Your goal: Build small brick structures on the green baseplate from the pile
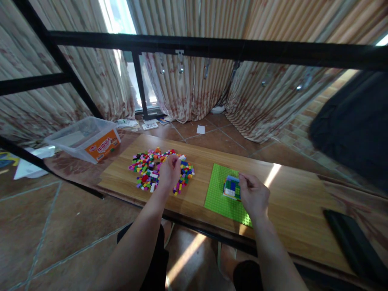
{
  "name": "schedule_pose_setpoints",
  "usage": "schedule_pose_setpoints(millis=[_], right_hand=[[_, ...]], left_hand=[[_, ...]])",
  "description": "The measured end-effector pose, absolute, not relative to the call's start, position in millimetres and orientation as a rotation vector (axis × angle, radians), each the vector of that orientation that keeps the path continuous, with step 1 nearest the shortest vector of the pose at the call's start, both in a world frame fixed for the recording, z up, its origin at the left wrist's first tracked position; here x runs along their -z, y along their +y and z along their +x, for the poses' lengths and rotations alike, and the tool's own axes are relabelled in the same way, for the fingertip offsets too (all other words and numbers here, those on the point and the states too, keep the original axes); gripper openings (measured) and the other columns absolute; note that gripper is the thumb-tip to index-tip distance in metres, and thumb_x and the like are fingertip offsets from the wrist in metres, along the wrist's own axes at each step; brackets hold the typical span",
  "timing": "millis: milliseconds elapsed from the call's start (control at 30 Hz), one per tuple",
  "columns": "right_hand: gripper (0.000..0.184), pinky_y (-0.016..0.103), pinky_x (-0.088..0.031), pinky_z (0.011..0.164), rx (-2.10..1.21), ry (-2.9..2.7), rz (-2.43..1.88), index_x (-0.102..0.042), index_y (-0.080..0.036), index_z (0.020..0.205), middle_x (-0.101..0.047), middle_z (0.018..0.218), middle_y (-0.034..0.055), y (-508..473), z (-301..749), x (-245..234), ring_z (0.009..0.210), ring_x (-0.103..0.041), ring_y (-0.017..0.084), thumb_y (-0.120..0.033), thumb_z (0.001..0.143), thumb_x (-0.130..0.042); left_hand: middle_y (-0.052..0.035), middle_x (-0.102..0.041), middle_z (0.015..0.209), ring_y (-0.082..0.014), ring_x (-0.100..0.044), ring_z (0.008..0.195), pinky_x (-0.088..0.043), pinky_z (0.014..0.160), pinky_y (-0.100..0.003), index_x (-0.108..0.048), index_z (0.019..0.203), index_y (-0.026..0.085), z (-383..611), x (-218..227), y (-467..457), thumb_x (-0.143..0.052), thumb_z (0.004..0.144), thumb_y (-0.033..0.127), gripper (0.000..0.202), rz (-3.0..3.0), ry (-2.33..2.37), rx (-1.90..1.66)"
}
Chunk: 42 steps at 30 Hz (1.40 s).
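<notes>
A heap of small toy bricks [145, 169] in many colours lies spread on the wooden board. Over its right part is my left hand [169, 173], its fingers pinched together; what they hold, if anything, is too small to make out. To the right lies a bright green studded baseplate [216, 190]. On it stands a low block of joined bricks [232, 186], with blue, green and white on top. My right hand [255, 195] is at the block's right side, fingers closed in a pinch. Whatever is between those fingertips is hidden, and the hand covers part of the baseplate.
The wooden board [291, 202] rests on a cloth-covered table. A clear plastic tub [81, 139] with an orange label stands at the left end. A dark flat object [353, 242] lies at the right. Beyond, a black metal bar [212, 45] crosses before curtains.
</notes>
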State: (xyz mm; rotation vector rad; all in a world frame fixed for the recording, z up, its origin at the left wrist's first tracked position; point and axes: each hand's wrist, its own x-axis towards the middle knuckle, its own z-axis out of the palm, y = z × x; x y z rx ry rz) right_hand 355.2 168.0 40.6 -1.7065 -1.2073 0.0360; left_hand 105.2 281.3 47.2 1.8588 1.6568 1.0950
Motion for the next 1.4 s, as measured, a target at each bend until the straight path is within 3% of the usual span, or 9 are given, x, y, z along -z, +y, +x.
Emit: schedule_pose_setpoints(millis=[100, 233, 467, 667, 867, 1033, 1233, 1400], right_hand=[[0.031, 0.032, -0.054, 0.070, -0.096, -1.198, -1.656, -0.072, -0.019, 0.090, -0.073, 0.085, 0.0069, 169, 351, -43, 0.074, -0.067, 0.019, -0.044, 0.085, -0.054], [0.033, 0.031, -0.055, 0.067, -0.207, -1.144, -1.601, -0.072, -0.019, 0.091, -0.073, 0.084, 0.0063, 167, 347, -50, 0.070, -0.067, 0.018, -0.047, 0.085, -0.055], [0.026, 0.034, -0.056, 0.072, -0.572, -1.229, -1.480, -0.073, -0.021, 0.092, -0.075, 0.090, 0.0047, 153, 351, -53, 0.077, -0.069, 0.019, -0.042, 0.078, -0.067], [0.020, 0.034, -0.055, 0.075, -0.627, -1.329, -1.492, -0.073, -0.022, 0.089, -0.072, 0.093, 0.0043, 147, 360, -47, 0.081, -0.068, 0.018, -0.037, 0.077, -0.068], [0.018, 0.032, -0.054, 0.071, -0.440, -1.402, -1.576, -0.073, -0.024, 0.085, -0.070, 0.087, 0.0031, 146, 366, -49, 0.078, -0.065, 0.017, -0.037, 0.081, -0.062], [0.020, 0.032, -0.053, 0.069, -0.193, -1.288, -1.650, -0.074, -0.023, 0.085, -0.068, 0.088, 0.0047, 156, 374, -43, 0.078, -0.063, 0.018, -0.038, 0.080, -0.061], [0.019, 0.038, -0.051, 0.083, -0.118, -1.426, -1.683, -0.075, -0.025, 0.087, -0.066, 0.096, 0.0065, 168, 371, -33, 0.091, -0.062, 0.021, -0.036, 0.082, -0.061], [0.017, 0.040, -0.049, 0.088, -0.058, -1.441, -1.706, -0.075, -0.025, 0.087, -0.066, 0.098, 0.0074, 172, 368, -29, 0.095, -0.060, 0.022, -0.034, 0.082, -0.062]], left_hand=[[-0.0038, -0.069, 0.091, -0.0157, -0.065, 0.084, -0.050, 0.079, -0.028, -0.057, 0.100, 0.018, 130, -46, 266, -0.049, 0.089, 0.027, 0.016, 1.850, 1.200, -1.082], [-0.0028, -0.068, 0.091, -0.0153, -0.064, 0.086, -0.051, 0.082, -0.028, -0.059, 0.092, 0.019, 165, -50, 239, -0.052, 0.086, 0.022, 0.010, 1.889, 0.921, -0.995], [-0.0019, -0.067, 0.089, -0.0149, -0.064, 0.085, -0.050, 0.081, -0.027, -0.060, 0.094, 0.019, 201, -46, 214, -0.050, 0.087, 0.019, 0.013, 1.904, 0.698, -0.878], [-0.0015, -0.068, 0.089, -0.0152, -0.064, 0.087, -0.050, 0.081, -0.028, -0.060, 0.093, 0.019, 206, -38, 210, -0.049, 0.088, 0.020, 0.012, 1.920, 0.707, -0.857], [-0.0028, -0.069, 0.093, -0.0161, -0.065, 0.088, -0.051, 0.083, -0.029, -0.060, 0.096, 0.020, 210, -34, 212, -0.051, 0.086, 0.019, 0.014, 1.909, 0.797, -0.902], [-0.0076, -0.066, 0.114, -0.0186, -0.064, 0.093, -0.051, 0.092, -0.036, -0.058, 0.117, 0.019, 212, -31, 218, -0.052, 0.081, 0.013, 0.036, 1.917, 1.076, -0.873], [-0.0119, -0.061, 0.124, -0.0211, -0.058, 0.113, -0.045, 0.103, -0.038, -0.058, 0.122, 0.014, 212, -29, 221, -0.046, 0.083, 0.009, 0.042, 2.052, 1.013, -0.798], [-0.0116, -0.060, 0.127, -0.0212, -0.055, 0.118, -0.042, 0.106, -0.038, -0.058, 0.121, 0.014, 213, -30, 218, -0.043, 0.084, 0.008, 0.041, 2.102, 0.951, -0.788]])
